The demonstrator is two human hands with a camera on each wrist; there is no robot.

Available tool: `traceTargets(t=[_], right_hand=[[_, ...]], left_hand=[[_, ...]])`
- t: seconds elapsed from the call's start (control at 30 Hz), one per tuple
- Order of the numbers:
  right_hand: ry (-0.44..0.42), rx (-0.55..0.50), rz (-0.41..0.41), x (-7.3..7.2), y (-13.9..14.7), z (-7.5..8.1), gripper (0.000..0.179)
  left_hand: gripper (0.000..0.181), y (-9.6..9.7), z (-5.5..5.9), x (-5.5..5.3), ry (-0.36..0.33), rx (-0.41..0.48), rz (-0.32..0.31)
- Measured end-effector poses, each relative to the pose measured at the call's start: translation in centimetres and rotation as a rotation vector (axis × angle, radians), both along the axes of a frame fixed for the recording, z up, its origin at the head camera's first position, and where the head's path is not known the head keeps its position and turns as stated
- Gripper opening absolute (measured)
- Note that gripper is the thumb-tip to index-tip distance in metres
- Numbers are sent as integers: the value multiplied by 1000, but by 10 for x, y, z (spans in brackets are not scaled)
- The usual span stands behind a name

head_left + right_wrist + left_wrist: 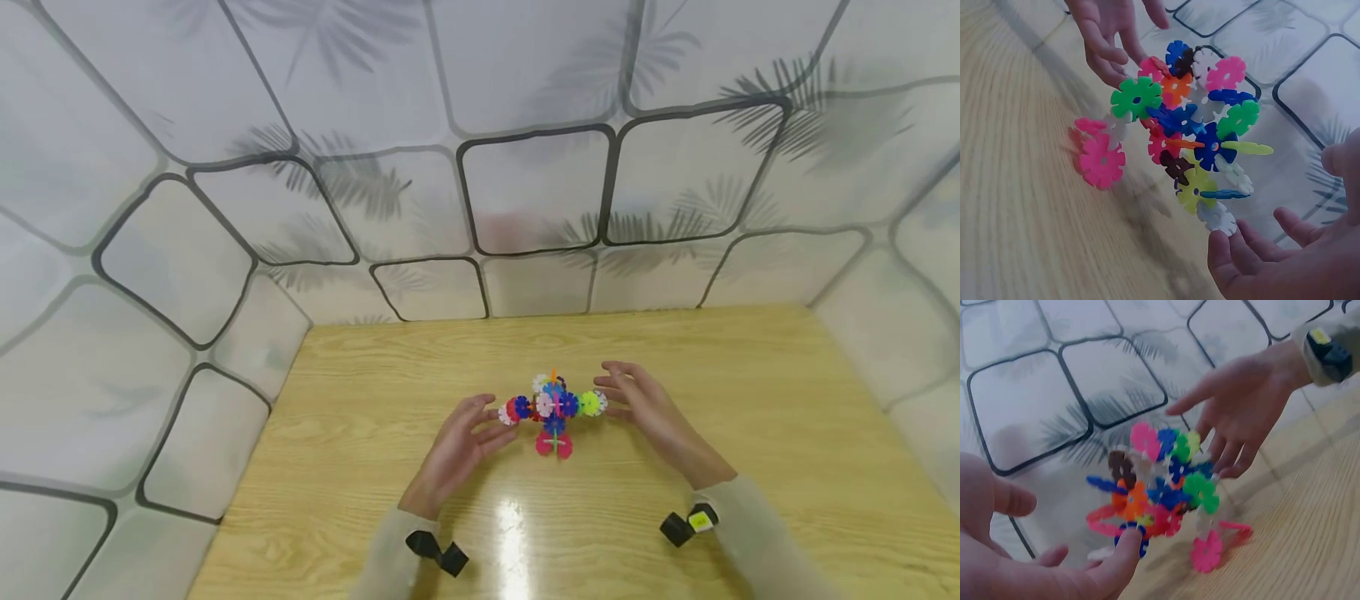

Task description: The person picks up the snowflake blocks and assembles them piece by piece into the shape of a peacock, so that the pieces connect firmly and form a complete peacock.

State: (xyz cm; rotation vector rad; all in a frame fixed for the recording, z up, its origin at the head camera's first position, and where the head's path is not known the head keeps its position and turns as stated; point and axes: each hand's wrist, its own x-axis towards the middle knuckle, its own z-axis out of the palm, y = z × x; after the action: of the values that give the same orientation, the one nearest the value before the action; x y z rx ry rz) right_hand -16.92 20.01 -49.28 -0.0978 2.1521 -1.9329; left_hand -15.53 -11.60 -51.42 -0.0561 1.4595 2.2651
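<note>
An assembled model of interlocking plastic snowflake discs [556, 406], in many colours, stands on the table between the two hands. Pink discs [1102, 161] form a foot at the near end of it. My left hand [459, 446] is at the model's left arm, fingers loosely extended; in the left wrist view a fingertip overlaps a dark blue disc [1140, 540]. At the opposite arm is my right hand [660, 421], its fingers spread and relaxed. In the right wrist view its fingertips are right at a white disc [1217, 219] on that arm's end.
The wood-grain table [360, 367] reaches back to a patterned curtain wall [540, 192], which also rises on the left and right sides. Black wrist devices [437, 553] sit on both sleeved wrists. A bright light reflection lies on the table's near part.
</note>
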Motion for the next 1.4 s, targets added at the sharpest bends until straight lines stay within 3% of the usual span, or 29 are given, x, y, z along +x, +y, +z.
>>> traceTargets(t=[0.17, 0.43, 0.8, 1.07, 1.27, 1.4], right_hand=[[-12, -1, -4, -3, 3, -6, 67], [-11, -23, -17, 12, 2, -30, 60], [-57, -40, -44, 30, -2, -29, 65], [-67, -71, -73, 41, -7, -29, 62], [-47, -42, -72, 31, -7, -24, 58], [-47, -49, -71, 26, -7, -26, 58]], left_hand=[[57, 6, 3, 4, -16, -4, 34], [57, 4, -1, -6, 2, -31, 35], [61, 10, -3, -6, 87, -159, -28], [64, 14, -9, 6, 85, -201, -40], [68, 26, -11, 21, 98, -225, -47], [71, 30, -12, 23, 101, -232, -34]])
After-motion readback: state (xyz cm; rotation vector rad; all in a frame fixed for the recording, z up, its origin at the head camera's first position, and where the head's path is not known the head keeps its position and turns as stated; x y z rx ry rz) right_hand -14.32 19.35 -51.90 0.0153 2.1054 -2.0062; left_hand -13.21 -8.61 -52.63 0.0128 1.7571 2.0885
